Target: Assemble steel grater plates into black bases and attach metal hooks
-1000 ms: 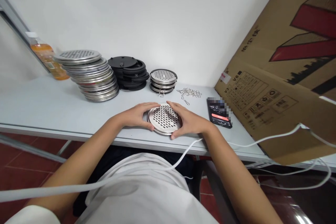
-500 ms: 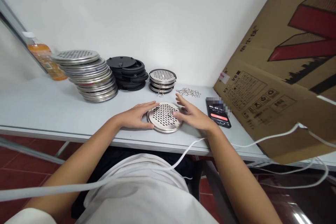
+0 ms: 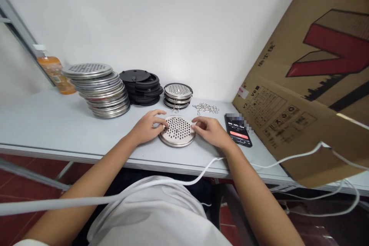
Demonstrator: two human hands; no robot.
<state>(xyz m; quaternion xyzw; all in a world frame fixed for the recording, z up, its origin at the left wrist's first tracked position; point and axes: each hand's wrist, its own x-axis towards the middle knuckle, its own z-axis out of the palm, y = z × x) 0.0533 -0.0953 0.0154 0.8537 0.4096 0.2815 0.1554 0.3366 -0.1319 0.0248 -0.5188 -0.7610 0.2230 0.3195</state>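
Note:
A round perforated metal disc (image 3: 177, 132) lies flat on the pale table (image 3: 57, 123) near its front edge. My left hand (image 3: 148, 127) rests on the disc's left rim, fingertips touching it. My right hand (image 3: 209, 130) touches the right rim with curled fingers. Neither hand lifts the disc. Behind it stand a small stack of perforated discs (image 3: 178, 95), a stack of black rings (image 3: 142, 83) and a tall stack of large metal discs (image 3: 99, 89). A pile of small metal clips (image 3: 206, 107) lies just beyond my right hand.
A phone (image 3: 238, 130) showing a timer lies right of my right hand. A big cardboard box (image 3: 311, 84) leans over the table's right side. An orange drink bottle (image 3: 53, 70) stands at the back left. A white cable (image 3: 201, 173) crosses my lap.
My right hand let go of the disc's near rim, lifted, and came back to its right edge. My left hand slid up along the left rim. The view tilted slightly.

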